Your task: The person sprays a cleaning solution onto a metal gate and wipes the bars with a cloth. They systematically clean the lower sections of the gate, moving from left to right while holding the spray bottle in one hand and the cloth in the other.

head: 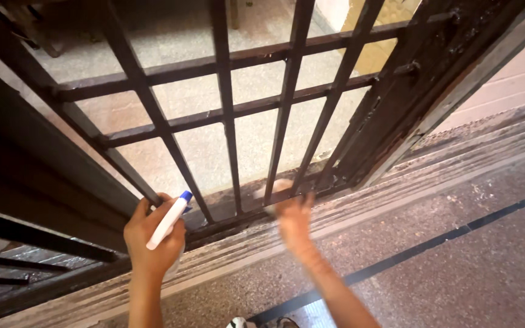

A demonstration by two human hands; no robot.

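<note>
Head view shows your left hand (152,240) low at the left, fingers wrapped tight around a white spray bottle (168,221) with a blue nozzle tip. The bottle lies slanted across your palm, its blue end pointing up and to the right toward the bars. Your thumb and fingertips sit just beside the bottom rail of the gate.

Your right hand (293,214) is at the middle of the frame, blurred, pressed against the bottom rail (256,209) where two upright bars meet it. Something pale shows at the fingertips, but the blur is too strong for you to tell what it is, or whether the fingers are closed on it or lying flat.

In front of both hands stands a dark iron gate (226,109): upright bars crossed by three flat horizontal strips, all worn and rusty looking. The bars block your reach to the pale speckled floor (183,36) beyond them. To the right the gate's heavy frame post (420,91) slants up toward the corner, with a pinkish wall (518,79) behind it.

Below the rail runs a grooved stone threshold (432,170), dusty along its ridges. Nearer you lies a speckled floor crossed by a thin dark inlay strip (457,234). At the left edge, more dark bars (19,243) of a second grille cross the frame.
</note>
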